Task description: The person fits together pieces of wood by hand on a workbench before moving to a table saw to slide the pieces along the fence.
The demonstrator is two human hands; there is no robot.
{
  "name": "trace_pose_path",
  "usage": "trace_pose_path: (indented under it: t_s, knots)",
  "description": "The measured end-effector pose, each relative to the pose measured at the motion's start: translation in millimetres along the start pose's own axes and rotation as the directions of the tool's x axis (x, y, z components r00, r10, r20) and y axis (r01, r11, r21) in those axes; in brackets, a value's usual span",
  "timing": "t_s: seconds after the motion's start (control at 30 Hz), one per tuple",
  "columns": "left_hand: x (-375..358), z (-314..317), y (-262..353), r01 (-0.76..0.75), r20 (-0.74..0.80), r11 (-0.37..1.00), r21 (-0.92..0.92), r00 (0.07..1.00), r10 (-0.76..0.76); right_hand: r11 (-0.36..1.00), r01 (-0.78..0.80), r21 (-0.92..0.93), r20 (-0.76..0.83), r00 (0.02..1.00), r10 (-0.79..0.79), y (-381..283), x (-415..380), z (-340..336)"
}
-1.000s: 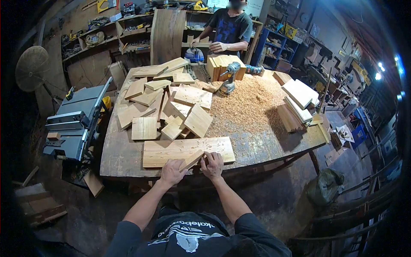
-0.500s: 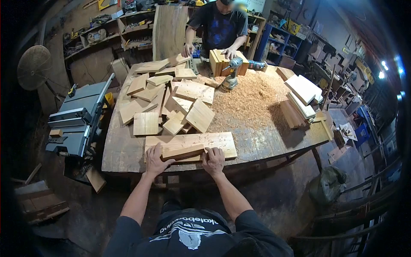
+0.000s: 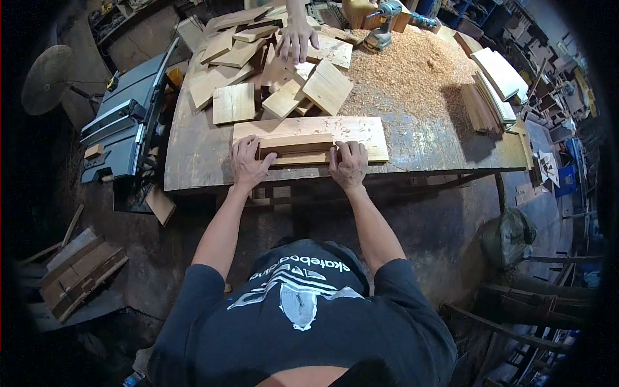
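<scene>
A narrow wooden piece [image 3: 296, 143] lies lengthwise on a wide pale board [image 3: 367, 138] near the front edge of the workbench. My left hand [image 3: 250, 162] grips the left end of the narrow piece, thumb towards its near side. At its right end, my right hand [image 3: 349, 162] holds the same piece. Small wood shavings are scattered over the wide board. Just beyond it is a heap of wooden blocks [image 3: 327, 87], with a co-worker's hand [image 3: 296, 42] reaching over it.
Sawdust [image 3: 412, 71] covers part of the workbench [image 3: 412, 155]. A cordless drill [image 3: 380, 29] stands at the back. Stacked boards [image 3: 493, 97] sit at the right. A table saw [image 3: 122, 122] is beyond the left edge, and a fan [image 3: 48, 80] stands farther left.
The view has tilted down, so the bench appears higher. The co-worker's hand has come forward over the block heap. Both my hands still hold the narrow piece.
</scene>
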State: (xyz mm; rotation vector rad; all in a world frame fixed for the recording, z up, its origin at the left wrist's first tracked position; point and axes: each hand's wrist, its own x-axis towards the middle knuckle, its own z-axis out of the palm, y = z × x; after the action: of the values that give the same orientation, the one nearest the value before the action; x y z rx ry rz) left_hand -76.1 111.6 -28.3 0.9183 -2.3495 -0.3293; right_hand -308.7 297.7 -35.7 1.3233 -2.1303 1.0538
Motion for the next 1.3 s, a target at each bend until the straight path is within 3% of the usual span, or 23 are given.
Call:
trace_pose_path:
  t_s: [1.3]
  knots:
    - [-0.7,-4.5,-8.8,-0.023,0.046,0.999,-0.023,0.999,0.024,1.000,-0.011,0.011,0.016,1.000,0.011,0.2,-2.4,3.0]
